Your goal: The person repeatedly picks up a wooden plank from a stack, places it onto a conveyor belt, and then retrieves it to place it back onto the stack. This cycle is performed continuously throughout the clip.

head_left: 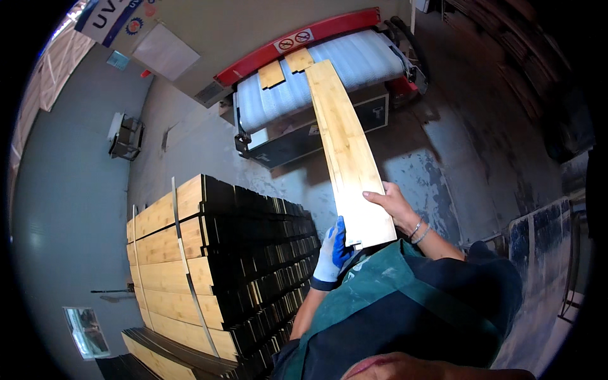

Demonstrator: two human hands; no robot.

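A long, pale wooden floorboard [347, 149] stretches away from me, its far end over the near edge of a white conveyor belt [367, 56]. My left hand [332, 253], in a white and blue work glove, grips the board's near left corner. At the right edge, my bare right hand [391, 206] holds the board with the thumb on top; its other fingers are hidden beneath. Two more floorboards, one on the left [272, 75] and one beside it [299, 60], lie on the belt and pass under the machine's red guard [253, 60].
A tall strapped stack of floorboards [174, 253] stands close on my left. The machine housing [209, 31] rises behind the belt. A small metal frame [126, 136] sits by the left wall, and a worn panel [538, 253] leans at the right.
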